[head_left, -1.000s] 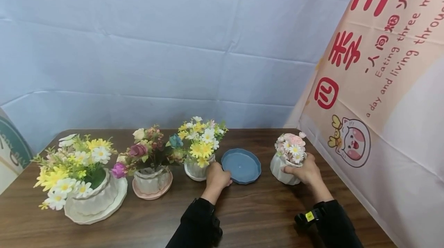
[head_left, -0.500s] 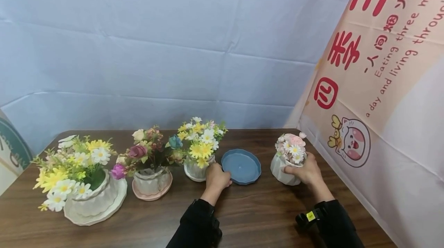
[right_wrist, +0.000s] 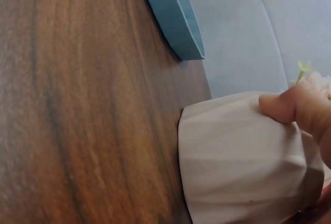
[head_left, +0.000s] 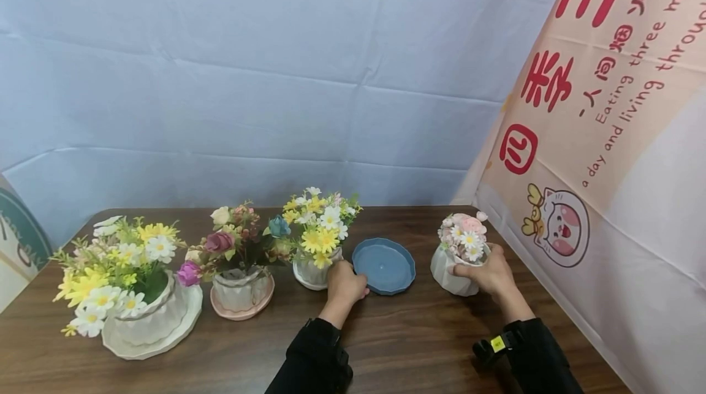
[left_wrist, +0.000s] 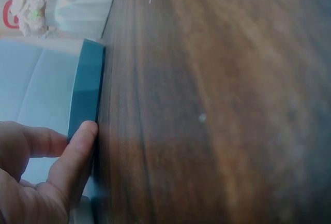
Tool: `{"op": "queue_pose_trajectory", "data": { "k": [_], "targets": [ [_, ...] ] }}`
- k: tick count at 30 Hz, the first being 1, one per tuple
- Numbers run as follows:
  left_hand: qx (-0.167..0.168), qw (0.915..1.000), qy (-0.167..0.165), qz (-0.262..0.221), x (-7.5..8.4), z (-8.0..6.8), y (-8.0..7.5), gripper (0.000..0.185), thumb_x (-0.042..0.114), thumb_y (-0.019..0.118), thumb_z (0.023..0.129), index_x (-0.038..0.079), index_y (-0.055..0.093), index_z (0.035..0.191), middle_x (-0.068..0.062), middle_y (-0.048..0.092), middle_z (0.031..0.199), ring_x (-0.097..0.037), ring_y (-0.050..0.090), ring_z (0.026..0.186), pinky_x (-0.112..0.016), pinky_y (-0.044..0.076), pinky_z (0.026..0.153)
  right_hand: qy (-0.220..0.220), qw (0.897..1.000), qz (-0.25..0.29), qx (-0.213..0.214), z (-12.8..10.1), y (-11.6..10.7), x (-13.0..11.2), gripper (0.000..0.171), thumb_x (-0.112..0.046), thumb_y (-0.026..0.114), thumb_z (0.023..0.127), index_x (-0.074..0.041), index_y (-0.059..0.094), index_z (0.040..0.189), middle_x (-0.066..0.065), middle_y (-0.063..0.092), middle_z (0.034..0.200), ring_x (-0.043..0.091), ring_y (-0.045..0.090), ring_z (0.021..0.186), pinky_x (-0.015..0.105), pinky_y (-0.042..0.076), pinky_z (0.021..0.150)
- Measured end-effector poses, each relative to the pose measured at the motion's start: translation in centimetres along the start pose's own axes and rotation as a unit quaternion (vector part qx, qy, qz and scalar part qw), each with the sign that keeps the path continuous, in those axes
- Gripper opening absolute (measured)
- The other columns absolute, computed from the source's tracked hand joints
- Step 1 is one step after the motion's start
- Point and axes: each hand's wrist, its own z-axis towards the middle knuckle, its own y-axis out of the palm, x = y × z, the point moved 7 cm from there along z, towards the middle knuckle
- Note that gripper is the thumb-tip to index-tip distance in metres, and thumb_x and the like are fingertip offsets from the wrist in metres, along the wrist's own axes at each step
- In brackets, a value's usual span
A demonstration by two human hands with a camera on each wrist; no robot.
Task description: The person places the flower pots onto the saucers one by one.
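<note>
On my head view, my right hand [head_left: 488,271] wraps the small white faceted pot [head_left: 449,271] of pink and white flowers, fingers curled around its side and the thumb pressed against its wall near the rim; the right wrist view shows that thumb [right_wrist: 282,107] flat on the ribbed white surface. The pot stands upright on the dark wooden table [head_left: 419,345], just to the right of the blue saucer [head_left: 383,265] and apart from it.

My left hand [head_left: 344,282] sits at the saucer's left edge. In the left wrist view a fingertip [left_wrist: 83,141] touches the saucer's rim [left_wrist: 87,87], the other fingers loosely curled behind it; I cannot tell whether they grip the rim or only rest against it.

The saucer lies flat on the table. Immediately left of the saucer stands a white pot of yellow and white daisies [head_left: 317,241]. Farther left of the saucer is a white pot of purple and cream roses on a pink saucer [head_left: 239,287], then a larger white pot of daisies on a white saucer [head_left: 140,308].
</note>
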Motion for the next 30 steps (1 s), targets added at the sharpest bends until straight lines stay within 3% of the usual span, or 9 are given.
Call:
{"op": "queue_pose_trajectory", "data": {
  "k": [11,21,30],
  "targets": [
    [-0.011,0.9999,-0.009,-0.002,-0.1,0.1,0.2,0.009,-0.004,0.055,0.083,-0.008,0.062,0.087,-0.005,0.056,0.052,-0.014,0.057,0.045,-0.027,0.047,0.045,0.003,1.0,-0.001,0.01,-0.1,-0.3,0.2,0.111,-0.031,0.083,0.065,0.01,0.011,0.139,0.038,0.029,0.129,0.047,0.035,0.115,0.053,0.035,0.092],
    [-0.009,0.9999,-0.011,0.005,-0.1,0.1,0.0,0.014,-0.003,0.055,0.082,-0.01,0.061,0.094,-0.005,0.056,0.053,-0.013,0.056,0.046,-0.026,0.046,0.046,-0.016,0.999,-0.033,0.013,-0.4,-0.7,-1.3,0.11,-0.032,0.083,0.063,0.01,0.014,0.138,0.036,0.032,0.127,0.047,0.036,0.115,0.055,0.034,0.092],
    [-0.008,0.9999,-0.007,0.004,-0.1,0.1,0.1,0.012,-0.003,0.054,0.082,-0.008,0.061,0.09,-0.005,0.056,0.051,-0.013,0.056,0.045,-0.026,0.046,0.046,-0.03,0.999,-0.038,0.01,-0.5,-1.4,-2.6,0.112,-0.033,0.083,0.064,0.012,0.013,0.139,0.037,0.031,0.128,0.048,0.036,0.115,0.056,0.034,0.092]
  ]
}}
